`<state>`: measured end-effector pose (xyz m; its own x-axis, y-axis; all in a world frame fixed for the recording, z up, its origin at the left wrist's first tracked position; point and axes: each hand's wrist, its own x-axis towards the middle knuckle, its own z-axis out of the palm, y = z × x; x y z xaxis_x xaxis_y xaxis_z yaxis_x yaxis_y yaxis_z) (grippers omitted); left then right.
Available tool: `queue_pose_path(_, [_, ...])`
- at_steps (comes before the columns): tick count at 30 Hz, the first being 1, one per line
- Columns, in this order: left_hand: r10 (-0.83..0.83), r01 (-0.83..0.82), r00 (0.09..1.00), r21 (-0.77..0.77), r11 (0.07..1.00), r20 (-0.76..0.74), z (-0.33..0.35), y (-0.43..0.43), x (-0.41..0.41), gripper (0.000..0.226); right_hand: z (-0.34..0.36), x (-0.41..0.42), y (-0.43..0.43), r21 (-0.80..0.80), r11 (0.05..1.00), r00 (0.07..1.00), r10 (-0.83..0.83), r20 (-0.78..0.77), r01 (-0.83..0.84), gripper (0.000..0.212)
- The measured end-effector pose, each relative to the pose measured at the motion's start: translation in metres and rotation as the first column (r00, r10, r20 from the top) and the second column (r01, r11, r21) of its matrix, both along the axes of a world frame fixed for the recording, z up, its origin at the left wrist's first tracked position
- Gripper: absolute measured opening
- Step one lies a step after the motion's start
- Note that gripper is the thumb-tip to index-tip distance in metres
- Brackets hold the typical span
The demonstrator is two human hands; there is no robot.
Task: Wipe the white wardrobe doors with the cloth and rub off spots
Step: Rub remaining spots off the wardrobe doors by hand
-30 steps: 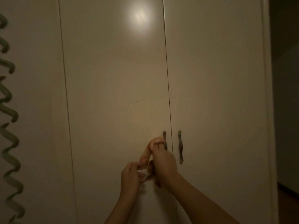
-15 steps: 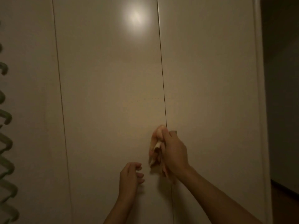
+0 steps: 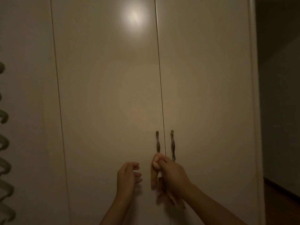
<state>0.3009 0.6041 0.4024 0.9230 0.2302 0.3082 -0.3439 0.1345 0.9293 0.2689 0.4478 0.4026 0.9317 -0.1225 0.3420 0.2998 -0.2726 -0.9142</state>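
Filling nearly the whole view are three white wardrobe doors: a left door (image 3: 27, 111), a middle door (image 3: 107, 103) and a right door (image 3: 206, 95), split by two thin vertical seams. A bright light reflection (image 3: 134, 17) sits high on the middle door. At the far left edge hangs one green spiral cord (image 3: 4, 143). Two dark wavy handles stand upright either side of the right-hand seam, the left handle (image 3: 157, 142) and the right handle (image 3: 172, 144). Two hands are raised low in the frame. The right hand (image 3: 173, 174) is closed around one crumpled cloth (image 3: 155, 176), held against the doors at the seam just below the handles. The left hand (image 3: 128, 175) hangs just left of it, fingers loosely curled and holding nothing. A few tiny dark specks (image 3: 134, 100) dot the middle door.
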Motion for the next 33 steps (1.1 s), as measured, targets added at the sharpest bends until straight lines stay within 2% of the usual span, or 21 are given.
queue_pose_path(2, [-0.014,0.014,1.000,-0.023,1.000,-0.013,-0.001,-0.002,0.000,0.026,0.008,-0.006,-0.015,-0.043,0.999,0.999,-0.025,0.046,0.027,0.027])
queue_pose_path(7, [-0.050,0.049,0.999,-0.025,0.998,-0.011,0.003,-0.018,-0.002,0.026,0.052,-0.011,-0.043,0.044,0.974,0.944,-0.227,0.239,0.222,0.034])
queue_pose_path(9, [-0.057,0.057,0.998,-0.019,0.998,-0.010,0.004,-0.025,-0.004,0.026,0.067,-0.014,-0.044,0.062,0.978,0.942,-0.210,0.263,0.201,0.035])
queue_pose_path(16, [-0.051,0.051,0.999,-0.001,0.999,-0.012,0.002,-0.030,-0.005,0.027,0.036,-0.011,-0.035,0.071,0.997,0.992,-0.033,0.123,0.024,0.022])
queue_pose_path(19, [-0.038,0.038,0.999,0.006,0.999,-0.026,0.000,-0.030,-0.005,0.026,0.005,-0.010,-0.037,0.025,0.999,0.999,-0.047,0.004,0.046,0.020])
queue_pose_path(22, [-0.044,0.044,0.999,0.042,0.998,-0.002,-0.001,-0.030,-0.008,0.027,-0.012,-0.015,-0.042,0.100,0.993,0.996,-0.050,-0.078,0.058,0.021])
queue_pose_path(24, [-0.036,0.036,0.999,0.065,0.997,0.004,-0.001,-0.029,-0.009,0.028,-0.016,-0.019,-0.054,0.115,0.984,0.988,-0.126,-0.090,0.136,0.022])
queue_pose_path(30, [-0.032,0.031,0.999,0.059,0.998,0.007,0.007,-0.032,-0.002,0.027,0.034,-0.018,-0.083,0.185,0.926,0.923,-0.358,0.143,0.330,0.034])
queue_pose_path(33, [-0.048,0.047,0.999,0.062,0.997,0.018,0.010,-0.039,-0.003,0.027,0.078,-0.001,-0.100,0.090,0.876,0.836,-0.480,0.265,0.474,0.037])
